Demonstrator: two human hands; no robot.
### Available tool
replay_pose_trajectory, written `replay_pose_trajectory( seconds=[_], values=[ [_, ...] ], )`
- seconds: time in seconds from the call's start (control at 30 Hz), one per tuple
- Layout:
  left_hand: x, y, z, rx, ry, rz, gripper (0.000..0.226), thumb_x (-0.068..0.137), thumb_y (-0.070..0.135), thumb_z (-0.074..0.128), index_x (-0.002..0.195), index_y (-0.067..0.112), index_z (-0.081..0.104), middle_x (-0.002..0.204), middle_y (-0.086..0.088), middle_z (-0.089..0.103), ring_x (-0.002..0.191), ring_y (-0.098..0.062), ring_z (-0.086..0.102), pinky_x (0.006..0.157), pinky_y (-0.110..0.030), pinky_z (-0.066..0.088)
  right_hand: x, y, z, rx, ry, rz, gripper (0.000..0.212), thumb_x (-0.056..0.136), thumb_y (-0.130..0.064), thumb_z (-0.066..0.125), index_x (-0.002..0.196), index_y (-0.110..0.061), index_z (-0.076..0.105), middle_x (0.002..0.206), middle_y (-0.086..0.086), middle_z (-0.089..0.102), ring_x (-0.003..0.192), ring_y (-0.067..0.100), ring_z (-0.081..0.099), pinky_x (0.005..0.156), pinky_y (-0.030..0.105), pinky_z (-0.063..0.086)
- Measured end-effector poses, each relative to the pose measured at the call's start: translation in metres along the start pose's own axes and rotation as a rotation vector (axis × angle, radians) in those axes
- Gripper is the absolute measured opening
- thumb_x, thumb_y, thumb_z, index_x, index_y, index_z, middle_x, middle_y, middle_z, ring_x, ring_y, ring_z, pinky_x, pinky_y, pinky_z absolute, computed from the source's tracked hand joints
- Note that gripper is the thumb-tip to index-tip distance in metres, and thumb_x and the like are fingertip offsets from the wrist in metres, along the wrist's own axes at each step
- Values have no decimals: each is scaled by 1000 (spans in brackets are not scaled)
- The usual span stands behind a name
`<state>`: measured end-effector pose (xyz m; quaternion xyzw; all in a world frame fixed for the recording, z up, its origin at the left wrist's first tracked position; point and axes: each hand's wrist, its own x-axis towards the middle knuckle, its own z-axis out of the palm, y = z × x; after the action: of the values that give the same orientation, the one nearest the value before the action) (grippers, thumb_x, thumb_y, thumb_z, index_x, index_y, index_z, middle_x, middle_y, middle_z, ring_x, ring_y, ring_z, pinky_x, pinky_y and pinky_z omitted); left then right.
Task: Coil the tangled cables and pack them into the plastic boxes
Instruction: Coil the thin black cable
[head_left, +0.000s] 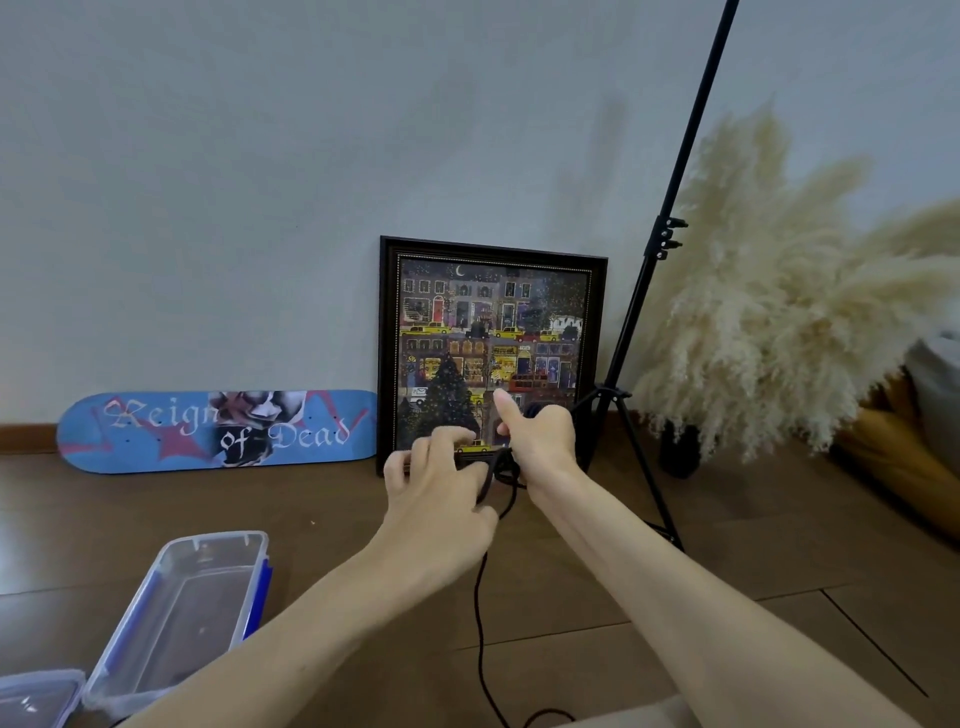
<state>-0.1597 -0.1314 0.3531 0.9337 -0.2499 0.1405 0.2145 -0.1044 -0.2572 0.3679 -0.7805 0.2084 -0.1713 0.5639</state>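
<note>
Grips part-wound loops of black cable (478, 603) in right hand (540, 441), pinches the strand with left hand (436, 483) (long tail on floor (649, 613), uncoiled). Leaves plastic box (208, 540) nearby unfilled.

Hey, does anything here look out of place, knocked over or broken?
Nothing spilled or broken. The framed picture stands on the floor, propped against the wall, and a wheelless skateboard deck leans beside it on its edge. The black cable, held by the left hand and right hand, trails loose to the floor.
</note>
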Motion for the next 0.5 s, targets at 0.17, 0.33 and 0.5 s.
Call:
replay_pose_trajectory(
  seconds=[0.17,0.33,0.5],
  values=[
    [-3,11,-5,-281,186,-116,38,92,51,40,78,22,60,98,15,41,98,4,27,103,-26,7,-1,0,-1,-148,34,-86,47,93,-46,56,65,-8,60,53,-4,50,46,14,45,46,26,31],
    [-1,7,-9,-263,225,9,35,103,26,33,88,15,62,80,9,56,90,2,46,96,-20,16,-6,1,5,-145,17,-76,47,93,-46,56,70,-6,63,56,-3,55,50,16,50,48,26,35],
    [2,-7,2,116,261,248,22,72,10,55,80,24,69,55,9,52,55,-12,56,81,-29,27,-5,1,4,-183,-1,-69,48,93,-46,57,59,-12,57,54,-2,53,50,17,49,48,27,35]
  ],
)
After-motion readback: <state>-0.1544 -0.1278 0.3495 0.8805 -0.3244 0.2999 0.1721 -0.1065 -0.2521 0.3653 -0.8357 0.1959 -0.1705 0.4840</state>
